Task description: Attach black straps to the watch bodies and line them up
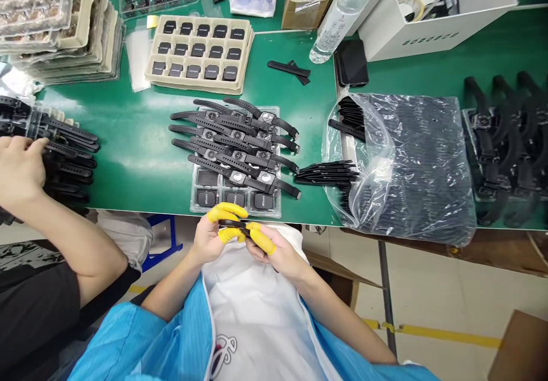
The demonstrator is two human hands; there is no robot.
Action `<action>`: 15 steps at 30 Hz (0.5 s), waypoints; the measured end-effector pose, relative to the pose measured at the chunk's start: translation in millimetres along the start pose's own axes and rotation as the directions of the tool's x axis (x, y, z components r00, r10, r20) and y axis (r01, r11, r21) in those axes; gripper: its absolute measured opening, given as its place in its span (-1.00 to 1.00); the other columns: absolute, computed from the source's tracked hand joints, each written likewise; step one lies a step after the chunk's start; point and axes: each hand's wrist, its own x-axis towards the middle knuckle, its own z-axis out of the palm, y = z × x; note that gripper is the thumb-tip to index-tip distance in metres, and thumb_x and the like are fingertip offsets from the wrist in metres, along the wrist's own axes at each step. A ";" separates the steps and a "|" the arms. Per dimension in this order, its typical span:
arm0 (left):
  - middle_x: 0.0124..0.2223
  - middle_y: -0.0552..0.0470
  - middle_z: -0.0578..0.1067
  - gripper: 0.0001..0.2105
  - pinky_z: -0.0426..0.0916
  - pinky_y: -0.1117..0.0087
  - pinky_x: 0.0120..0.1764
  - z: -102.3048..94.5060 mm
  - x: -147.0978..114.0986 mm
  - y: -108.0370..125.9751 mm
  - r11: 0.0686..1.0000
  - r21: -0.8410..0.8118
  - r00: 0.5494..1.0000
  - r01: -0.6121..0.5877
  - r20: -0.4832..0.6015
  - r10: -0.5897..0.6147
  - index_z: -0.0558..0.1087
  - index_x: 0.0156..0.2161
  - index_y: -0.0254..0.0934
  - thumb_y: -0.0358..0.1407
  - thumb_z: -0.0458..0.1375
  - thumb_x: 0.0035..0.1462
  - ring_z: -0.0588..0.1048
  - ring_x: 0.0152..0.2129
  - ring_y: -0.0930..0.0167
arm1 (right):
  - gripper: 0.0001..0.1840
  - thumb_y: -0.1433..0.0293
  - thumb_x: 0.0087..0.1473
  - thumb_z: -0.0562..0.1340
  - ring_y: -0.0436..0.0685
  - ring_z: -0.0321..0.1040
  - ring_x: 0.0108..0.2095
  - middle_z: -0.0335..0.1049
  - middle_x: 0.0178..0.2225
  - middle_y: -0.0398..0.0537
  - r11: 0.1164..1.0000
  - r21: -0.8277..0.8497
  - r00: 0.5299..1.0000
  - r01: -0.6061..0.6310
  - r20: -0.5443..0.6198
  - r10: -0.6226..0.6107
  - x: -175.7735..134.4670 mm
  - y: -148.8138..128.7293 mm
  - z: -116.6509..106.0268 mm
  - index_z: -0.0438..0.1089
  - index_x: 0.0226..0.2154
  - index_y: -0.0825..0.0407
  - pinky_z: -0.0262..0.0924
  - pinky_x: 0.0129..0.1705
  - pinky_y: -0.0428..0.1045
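Observation:
Just past the table's front edge, in front of my body, my two hands meet over a small black smartwatch [231, 223]. My left hand [216, 233], in yellow finger cots, pinches it from the left. My right hand [272, 245], also in yellow finger cots, is closed on a black watch strap [246, 231] at its right end. Fingers hide much of both pieces, so I cannot tell whether they are joined. Right beyond them lies a clear plastic tray [277, 212] with black square watch cases [206, 199] in its front row and several strapped watches [237, 155] across the rest.
Loose straps [327, 172] fan out beside a clear bag [419, 164] packed with more. A beige tray [197, 81] of watch cases, two crossed straps [291, 70], a phone [351, 63] and a bottle [342, 18] lie behind. A co-worker's hand [21, 167] rests on watches at left.

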 end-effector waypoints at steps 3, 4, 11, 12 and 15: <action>-0.12 -0.01 0.65 -0.81 0.64 0.26 -0.24 -7.7 9.4 13.3 0.983 -0.176 0.981 0.061 -0.170 -0.091 0.40 -0.10 -0.22 -0.19 0.28 0.31 0.68 -0.34 0.35 | -0.40 -0.16 0.34 0.15 -0.01 -0.01 -0.56 0.12 -0.59 -0.25 0.987 -0.159 0.997 -0.028 0.064 0.039 -1.3 -8.0 -4.8 0.29 -0.43 0.01 -0.04 -0.49 -0.05; -0.15 0.01 0.65 -0.77 0.64 0.27 -0.29 -13.1 14.8 17.6 0.980 -0.194 0.958 0.053 -0.266 -0.105 0.37 -0.11 -0.22 -0.17 0.29 0.30 0.68 -0.42 0.37 | -0.41 -0.14 0.35 0.14 0.00 0.02 -0.54 0.15 -0.58 -0.23 0.977 -0.208 0.995 -0.043 0.080 0.060 -1.8 -10.3 -7.4 0.34 -0.41 0.02 -0.01 -0.47 -0.05; -0.11 -0.03 0.67 -0.74 0.59 0.42 -0.46 -37.7 29.2 24.6 0.990 -0.027 0.895 0.137 -0.425 -0.135 0.37 -0.04 -0.22 -0.15 0.28 0.31 0.63 -0.55 0.44 | -0.52 -0.08 0.19 0.36 -0.05 0.04 -0.64 0.32 -0.49 -0.24 0.994 -0.073 0.991 -0.080 -0.116 0.071 -2.2 -12.3 -15.7 0.34 -0.25 -0.02 -0.08 -0.57 -0.07; -0.08 -0.08 0.67 -0.76 0.62 0.40 -0.40 -34.1 24.6 21.9 0.977 0.053 0.939 0.205 -0.292 -0.181 0.40 0.03 -0.22 -0.20 0.24 0.34 0.66 -0.48 0.42 | -0.53 -0.07 0.21 0.35 -0.05 0.04 -0.65 0.32 -0.51 -0.24 0.997 -0.045 0.988 -0.065 -0.146 0.058 -1.5 -11.0 -13.5 0.32 -0.25 -0.03 -0.09 -0.58 -0.08; 0.11 -0.19 0.61 -0.67 0.64 0.23 -0.03 -17.4 8.8 10.5 0.918 0.369 0.974 0.148 0.108 -0.200 0.42 0.21 -0.24 -0.34 0.10 0.39 0.67 -0.05 0.29 | -0.52 -0.08 0.25 0.31 -0.06 0.02 -0.65 0.31 -0.53 -0.24 0.999 -0.024 0.984 -0.033 -0.174 0.028 0.7 -6.7 -4.6 0.31 -0.25 -0.02 -0.11 -0.57 -0.08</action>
